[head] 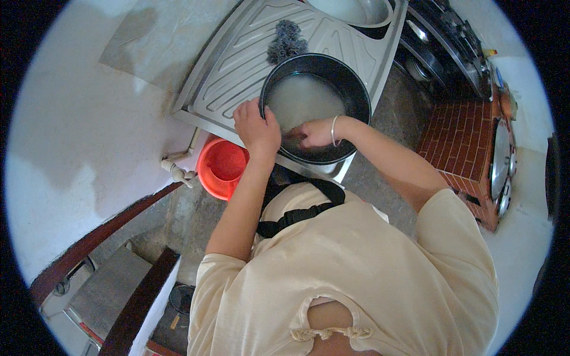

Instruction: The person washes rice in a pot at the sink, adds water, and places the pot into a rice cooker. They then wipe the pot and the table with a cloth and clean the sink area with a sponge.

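A deep black pot (352, 89) stands on the ribbed metal drainboard (222, 95) of a sink unit, holding cloudy whitish water (305, 95). My left hand (258, 129) grips the pot's left rim, thumb inside and fingers outside. My right hand (314, 133), with a bangle (334, 129) at the wrist, reaches into the pot; its fingertips dip into the murky water, so whether they hold anything is hidden. Just beyond the pot lies a grey scouring pad or mesh scrubber (287, 42).
At the top, a metal basin (378, 13) holds whitish liquid. Red plastic containers (207, 167) sit below the drainboard's left corner, beside a wall tap (176, 169). A brick-tiled stove (461, 142) with metal lids stands at right.
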Action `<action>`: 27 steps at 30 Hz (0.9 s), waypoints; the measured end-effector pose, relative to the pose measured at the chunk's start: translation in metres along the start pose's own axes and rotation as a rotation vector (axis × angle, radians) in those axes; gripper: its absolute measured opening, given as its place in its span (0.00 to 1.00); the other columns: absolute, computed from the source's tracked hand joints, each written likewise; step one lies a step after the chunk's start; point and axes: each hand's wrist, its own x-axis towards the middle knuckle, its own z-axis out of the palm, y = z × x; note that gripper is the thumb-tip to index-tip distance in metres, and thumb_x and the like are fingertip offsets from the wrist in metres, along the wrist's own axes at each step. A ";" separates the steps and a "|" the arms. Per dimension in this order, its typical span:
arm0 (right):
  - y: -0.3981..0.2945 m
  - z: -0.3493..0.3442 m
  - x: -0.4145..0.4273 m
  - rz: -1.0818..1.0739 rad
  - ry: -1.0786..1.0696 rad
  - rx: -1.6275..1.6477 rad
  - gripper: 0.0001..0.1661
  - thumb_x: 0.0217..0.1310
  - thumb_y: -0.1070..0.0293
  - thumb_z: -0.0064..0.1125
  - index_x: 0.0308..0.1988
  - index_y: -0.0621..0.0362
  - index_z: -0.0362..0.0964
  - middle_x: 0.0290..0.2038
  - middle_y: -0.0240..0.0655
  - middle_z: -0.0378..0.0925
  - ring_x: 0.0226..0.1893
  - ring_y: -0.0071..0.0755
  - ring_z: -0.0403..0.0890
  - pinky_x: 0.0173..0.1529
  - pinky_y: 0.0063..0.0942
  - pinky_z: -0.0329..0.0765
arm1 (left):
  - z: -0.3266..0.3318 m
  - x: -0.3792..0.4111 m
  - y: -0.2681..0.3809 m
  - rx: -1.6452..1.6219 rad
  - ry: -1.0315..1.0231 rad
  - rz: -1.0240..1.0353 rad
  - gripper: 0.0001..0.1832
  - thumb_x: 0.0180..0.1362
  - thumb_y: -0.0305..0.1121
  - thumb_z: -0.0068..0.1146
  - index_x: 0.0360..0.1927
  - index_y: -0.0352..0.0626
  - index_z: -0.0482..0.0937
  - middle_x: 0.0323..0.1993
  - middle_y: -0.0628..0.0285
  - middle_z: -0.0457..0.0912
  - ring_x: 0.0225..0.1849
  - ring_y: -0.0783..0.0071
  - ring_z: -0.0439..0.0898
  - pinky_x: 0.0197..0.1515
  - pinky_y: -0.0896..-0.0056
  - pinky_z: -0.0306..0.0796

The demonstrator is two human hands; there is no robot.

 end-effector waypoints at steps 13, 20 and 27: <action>0.001 -0.009 -0.003 0.215 0.136 -0.855 0.27 0.53 0.65 0.41 0.56 0.40 0.56 0.62 0.28 0.46 0.62 0.34 0.48 0.64 0.44 0.39 | 0.000 0.000 -0.001 -0.004 -0.015 -0.006 0.15 0.46 0.31 0.48 0.39 0.37 0.70 0.39 0.51 0.71 0.46 0.53 0.65 0.48 0.56 0.59; 0.045 0.002 -0.015 0.604 0.136 -0.786 0.28 0.52 0.65 0.43 0.55 0.57 0.56 0.57 0.42 0.57 0.59 0.43 0.55 0.61 0.45 0.45 | 0.002 -0.001 0.000 -0.029 0.005 0.004 0.14 0.46 0.30 0.48 0.39 0.37 0.71 0.39 0.51 0.71 0.46 0.53 0.64 0.48 0.57 0.59; -0.020 -0.039 -0.030 0.435 0.192 -0.578 0.18 0.48 0.67 0.48 0.42 0.62 0.69 0.44 0.47 0.70 0.40 0.47 0.75 0.42 0.38 0.72 | 0.000 -0.001 0.000 -0.012 0.024 -0.006 0.14 0.46 0.30 0.48 0.38 0.37 0.70 0.39 0.51 0.71 0.46 0.53 0.64 0.49 0.56 0.58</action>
